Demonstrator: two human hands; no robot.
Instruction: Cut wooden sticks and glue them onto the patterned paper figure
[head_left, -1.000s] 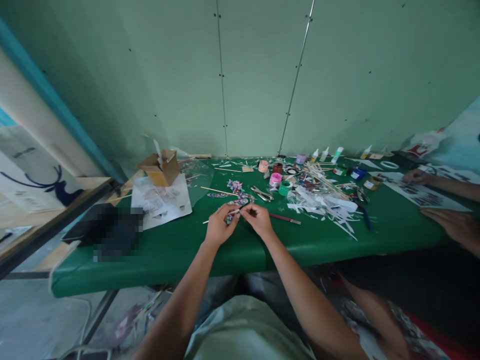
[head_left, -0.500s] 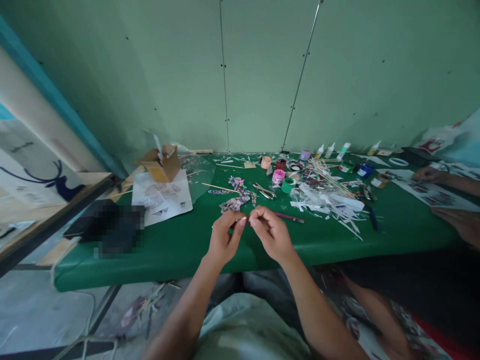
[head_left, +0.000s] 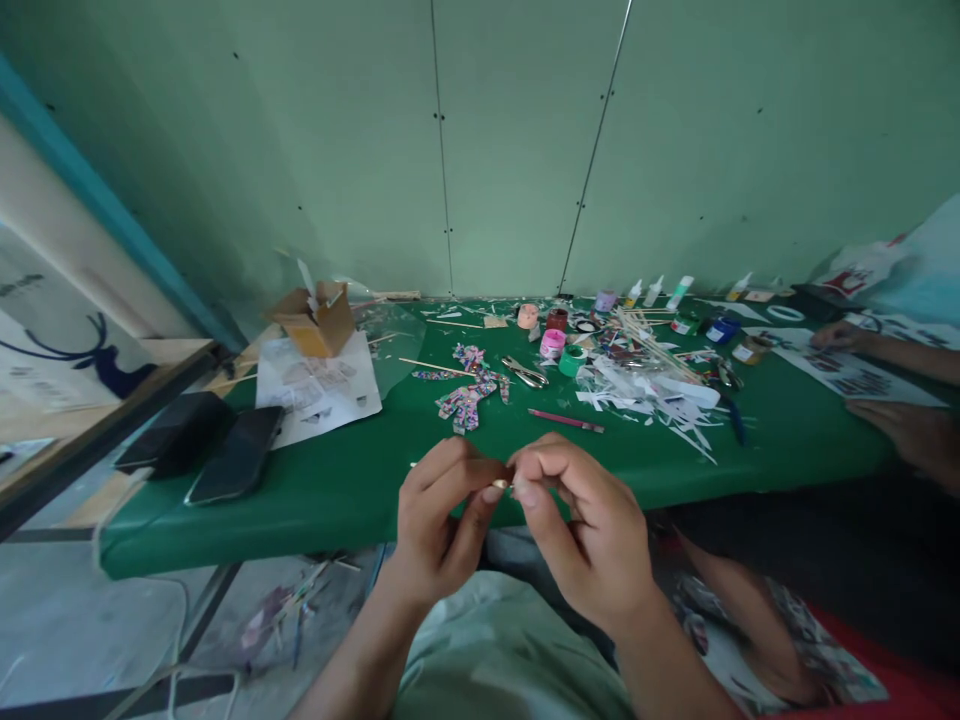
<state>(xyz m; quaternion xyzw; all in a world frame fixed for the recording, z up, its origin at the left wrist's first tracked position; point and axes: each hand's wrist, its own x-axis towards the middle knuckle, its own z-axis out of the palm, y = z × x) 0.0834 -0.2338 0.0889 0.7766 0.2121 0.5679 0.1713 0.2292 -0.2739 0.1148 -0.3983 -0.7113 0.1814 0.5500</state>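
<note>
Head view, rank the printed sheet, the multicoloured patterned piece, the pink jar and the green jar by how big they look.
1. Printed sheet
2. Multicoloured patterned piece
3. Pink jar and green jar: too alike to rank

Shiny metal tool [head_left: 517, 368]; smooth table cover [head_left: 330, 490]; matt cardboard box [head_left: 321, 338].

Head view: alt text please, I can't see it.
Left hand and right hand, fingertips close together, at a green table; anything pinched is too small to identify. Beyond lie multicoloured patterned pieces, metal pliers and a magenta pen-like tool.
</note>
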